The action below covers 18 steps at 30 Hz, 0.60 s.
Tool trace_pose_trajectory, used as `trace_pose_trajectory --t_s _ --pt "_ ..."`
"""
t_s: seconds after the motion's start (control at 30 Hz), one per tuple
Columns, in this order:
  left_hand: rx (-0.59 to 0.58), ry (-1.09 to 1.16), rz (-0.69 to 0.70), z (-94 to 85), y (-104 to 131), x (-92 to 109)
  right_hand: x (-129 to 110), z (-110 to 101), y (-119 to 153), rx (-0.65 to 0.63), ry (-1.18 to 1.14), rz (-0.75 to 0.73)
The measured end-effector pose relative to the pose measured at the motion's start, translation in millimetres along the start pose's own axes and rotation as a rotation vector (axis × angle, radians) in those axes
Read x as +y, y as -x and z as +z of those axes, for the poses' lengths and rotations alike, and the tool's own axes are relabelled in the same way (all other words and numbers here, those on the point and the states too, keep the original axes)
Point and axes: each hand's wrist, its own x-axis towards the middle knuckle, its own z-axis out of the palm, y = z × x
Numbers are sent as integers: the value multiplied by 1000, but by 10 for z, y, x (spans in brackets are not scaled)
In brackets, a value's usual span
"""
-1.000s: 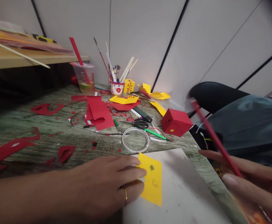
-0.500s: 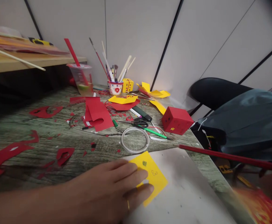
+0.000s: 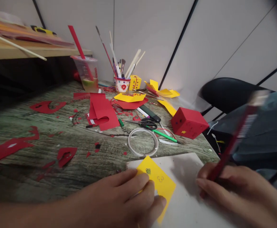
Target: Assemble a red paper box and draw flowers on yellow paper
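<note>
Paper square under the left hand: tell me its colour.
Yellow, with small dark marks drawn on it; the paper square shows best in the head view, lying on a white sheet.

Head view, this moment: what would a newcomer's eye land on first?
Probably the yellow paper card in the foreground, pinned on a white sheet by the left hand, with the right hand beside it gripping a red pencil. Next, the red paper cube near the table's right edge, and red paper scraps strewn over the wood-grain table.
</note>
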Motion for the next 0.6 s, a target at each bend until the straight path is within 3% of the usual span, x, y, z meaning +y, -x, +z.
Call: trace_pose_trajectory --t_s 0.1,0.17,0.33,0.43,0.6 --pt "-11 -7 17 34 29 -1 -103 5 -128 105 -141 -25" --pt "6 -24 25 45 35 -8 -202 38 -247 76 -162 -81" --pt "80 -77 -5 87 37 1 -300 244 -501 -17 -343 -60" --pt "113 -138 -11 89 36 -10 -271 333 -513 -9 -312 -84" --pt "99 -249 130 43 14 -109 -267 363 -467 -16 -223 -158"
